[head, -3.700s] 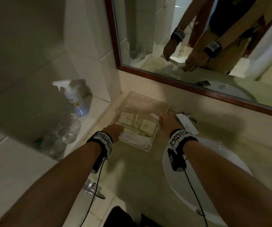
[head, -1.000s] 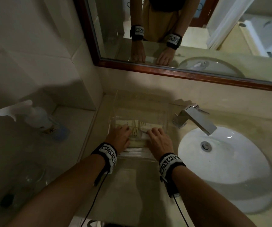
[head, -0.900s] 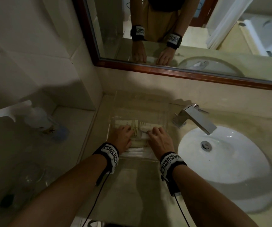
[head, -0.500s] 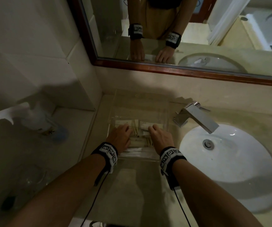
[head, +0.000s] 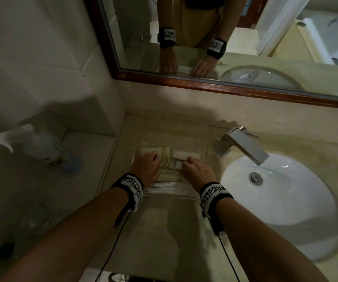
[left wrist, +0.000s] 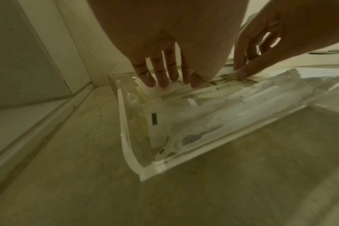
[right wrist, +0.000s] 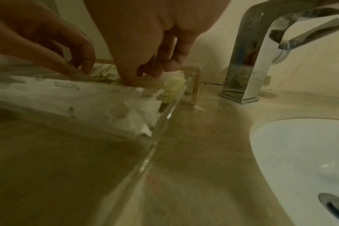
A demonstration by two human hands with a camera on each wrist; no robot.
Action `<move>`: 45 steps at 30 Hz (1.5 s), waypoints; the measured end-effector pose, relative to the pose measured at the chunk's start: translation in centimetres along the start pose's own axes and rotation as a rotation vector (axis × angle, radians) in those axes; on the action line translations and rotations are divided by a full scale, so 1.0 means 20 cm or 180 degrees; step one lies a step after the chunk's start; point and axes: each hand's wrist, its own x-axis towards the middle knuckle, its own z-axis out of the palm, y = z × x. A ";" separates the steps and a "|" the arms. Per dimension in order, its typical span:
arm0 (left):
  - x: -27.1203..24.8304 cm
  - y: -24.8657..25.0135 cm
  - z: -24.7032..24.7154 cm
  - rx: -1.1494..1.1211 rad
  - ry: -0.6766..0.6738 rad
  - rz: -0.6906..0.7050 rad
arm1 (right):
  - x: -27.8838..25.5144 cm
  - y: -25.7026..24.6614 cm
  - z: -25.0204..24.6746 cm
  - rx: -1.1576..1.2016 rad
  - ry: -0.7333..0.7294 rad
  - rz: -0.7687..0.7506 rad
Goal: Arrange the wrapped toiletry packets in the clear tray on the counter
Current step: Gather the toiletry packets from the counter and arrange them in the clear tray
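The clear tray (head: 170, 195) stands on the beige counter between the side wall and the faucet. It holds several cream packets with green print (head: 165, 159) and clear wrapped ones along its front (left wrist: 203, 133). My left hand (head: 153, 157) lies in the tray's left half, its straight fingers (left wrist: 162, 79) pressing down on the packets. My right hand (head: 186, 161) is in the right half with curled fingers, pinching a white packet (right wrist: 174, 78) between thumb and fingertips. The tray wall (right wrist: 164, 116) runs just right of it.
A chrome faucet (head: 243, 145) and a white sink (head: 282, 210) lie right of the tray. A spray bottle (head: 39, 147) and clear glassware (head: 31, 216) sit on the lower ledge at left. The mirror (head: 245, 37) and backsplash rise behind.
Both hands stay inside the tray. The right hand has crept slightly toward the back and now pinches the white packet. The left hand has barely shifted on the cream packets.
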 end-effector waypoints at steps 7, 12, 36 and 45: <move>0.01 -0.02 0.02 0.0039 0.0012 0.0026 | 0.03 -0.02 0.01 -0.0074 -0.0107 0.0103; 0.01 -0.04 0.02 -0.0032 0.0085 0.0033 | 0.03 -0.03 -0.03 -0.0003 -0.0231 0.0217; 0.21 0.69 -0.36 0.0207 0.0051 0.0482 | -0.55 0.41 -0.62 0.0161 -0.0090 0.1534; 0.27 1.63 -0.43 0.0459 0.0325 0.1222 | -1.35 0.95 -0.80 0.0183 0.0170 0.2057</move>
